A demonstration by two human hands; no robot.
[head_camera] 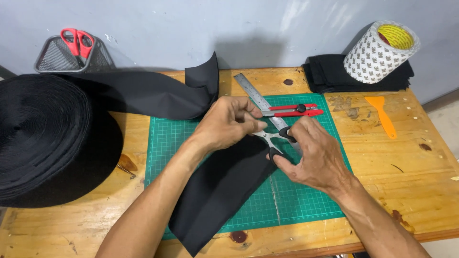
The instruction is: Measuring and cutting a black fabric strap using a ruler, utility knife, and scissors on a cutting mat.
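— While you look across from the left, what is the big dark shape?

— That is the black roll (45, 138) of wide strip, lying flat at the left end of the worktop (406, 186). Its free end runs right, folds up near the wall, then comes down over the green cutting mat (306, 200) as the black strip (220, 191) toward me. Behind the roll sits a mesh basket (57, 59) with red-handled scissors (78, 42) in it.

— And your hands?

— My left hand (227, 123) has its fingers pinched on the strip's upper edge, right at the blades. My right hand (318, 157) has its fingers clenched through the black loops of the scissors (275, 138), whose steel blades point left into the cloth.

— So which step is this?

— Cutting the strip across, I judge, with the cut just starting at the right edge. How far the blades have bitten, I cannot tell; my left hand hides them.

— What does the next move call for?

— Keeping the cloth taut and the blades square to its edge, I think.

— What else lies near?

— A steel ruler (256, 98) and a red utility knife (294, 111) just beyond my hands. Further right, an orange scraper (384, 114), folded black pieces (330, 74) and a big tape roll (381, 50).
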